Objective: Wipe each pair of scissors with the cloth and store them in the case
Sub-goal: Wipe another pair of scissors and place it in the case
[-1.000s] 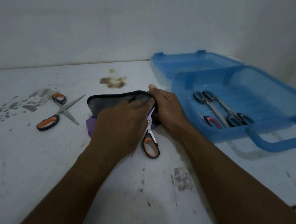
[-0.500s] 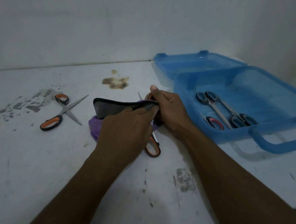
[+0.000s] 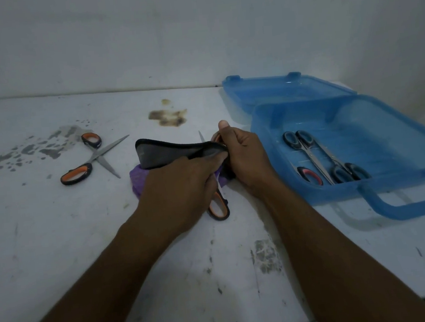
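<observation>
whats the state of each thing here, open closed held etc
blue case: open, lid laid back
scissors in case: lying flat inside
loose scissors: blades open, on table
held scissors: gripped by right hand
grey cloth: gripped by left hand
purple cloth: on table

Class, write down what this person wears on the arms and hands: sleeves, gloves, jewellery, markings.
The left hand and right hand are bare, without gloves, rings or a watch; the left forearm and right forearm are bare to the frame's edge, no sleeves in view.
</observation>
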